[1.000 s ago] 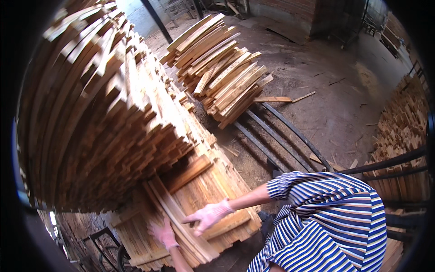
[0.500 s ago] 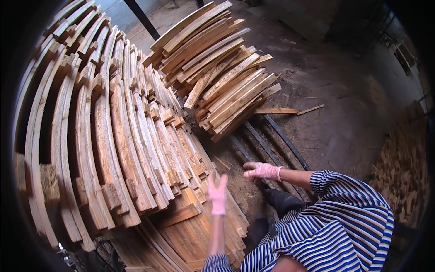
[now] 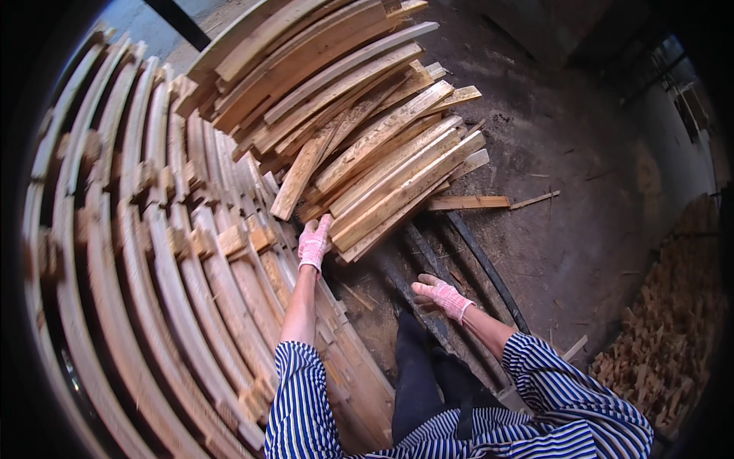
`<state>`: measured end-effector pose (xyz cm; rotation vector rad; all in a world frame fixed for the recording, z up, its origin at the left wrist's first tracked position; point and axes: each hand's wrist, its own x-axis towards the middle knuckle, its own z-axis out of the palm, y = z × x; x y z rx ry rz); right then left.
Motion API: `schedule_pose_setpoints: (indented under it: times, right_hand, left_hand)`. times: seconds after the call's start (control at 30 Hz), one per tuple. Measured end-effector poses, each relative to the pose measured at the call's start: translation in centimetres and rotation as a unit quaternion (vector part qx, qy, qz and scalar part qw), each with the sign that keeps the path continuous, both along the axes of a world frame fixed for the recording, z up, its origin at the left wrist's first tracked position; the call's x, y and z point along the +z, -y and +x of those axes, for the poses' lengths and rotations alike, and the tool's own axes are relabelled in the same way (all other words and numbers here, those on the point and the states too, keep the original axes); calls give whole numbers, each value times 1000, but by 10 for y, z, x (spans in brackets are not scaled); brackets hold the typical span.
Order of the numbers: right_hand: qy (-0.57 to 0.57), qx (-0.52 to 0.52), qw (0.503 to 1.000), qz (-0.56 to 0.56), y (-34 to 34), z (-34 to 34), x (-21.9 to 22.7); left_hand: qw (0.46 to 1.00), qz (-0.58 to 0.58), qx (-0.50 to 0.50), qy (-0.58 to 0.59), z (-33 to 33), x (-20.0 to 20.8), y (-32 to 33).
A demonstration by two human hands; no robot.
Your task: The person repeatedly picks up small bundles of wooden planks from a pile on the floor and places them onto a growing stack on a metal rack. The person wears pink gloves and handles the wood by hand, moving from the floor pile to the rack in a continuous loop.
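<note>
Ahead of me lies a pile of rough wooden boards (image 3: 397, 172), stacked at a slant with uneven ends. My left hand (image 3: 313, 243), in a pink-and-white knit glove, reaches to the near left ends of these boards. Its fingertips are at or against a board end, parted, and not wrapped round anything. In a matching glove, my right hand (image 3: 443, 297) hovers over dark metal rails (image 3: 432, 256), below the pile's near end. Its fingers stretch leftward with nothing in them.
On my left rises a tall stack of planks (image 3: 153, 283) in layers spaced by small wooden blocks (image 3: 233, 241). A loose board (image 3: 468, 203) and a thin stick (image 3: 535, 200) lie right of the pile. Many wood offcuts (image 3: 657, 329) are heaped at the far right.
My left hand has moved forward and left, from beside the layered stack to the board pile's ends. My right hand stays over the rails. The view has shifted, bringing the pile closer.
</note>
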<state>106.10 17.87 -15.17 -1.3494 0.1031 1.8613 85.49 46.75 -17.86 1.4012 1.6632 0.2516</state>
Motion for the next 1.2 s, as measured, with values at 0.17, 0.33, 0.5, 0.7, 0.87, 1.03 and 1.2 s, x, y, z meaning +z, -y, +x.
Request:
schedule_pose_setpoints:
  times: [0.17, 0.33, 0.5, 0.7, 0.87, 1.03, 1.2]
  right_hand:
    - [58, -70, 996, 6, -89, 9, -93]
    - [42, -263, 956, 125, -181, 5, -231]
    - [-122, -411, 897, 105, -160, 12, -243]
    - [-152, -349, 922, 74, -60, 107, -188]
    - [22, -242, 963, 115, -88, 89, -138]
    - [88, -163, 980, 78, -36, 90, -85]
    - [-119, -225, 965, 61, 47, 77, -81]
  left_hand:
    - [998, -53, -37, -25, 23, -48, -47]
    - [985, 114, -52, -116, 34, -77, -29]
    - [990, -114, 18, -76, 47, -69, 31]
    - [890, -374, -101, 239, 63, -94, 74]
    - [844, -399, -97, 346, 139, -119, 49]
    - [890, -395, -121, 196, 149, -35, 118]
    - [788, -487, 40, 375, 82, -31, 224]
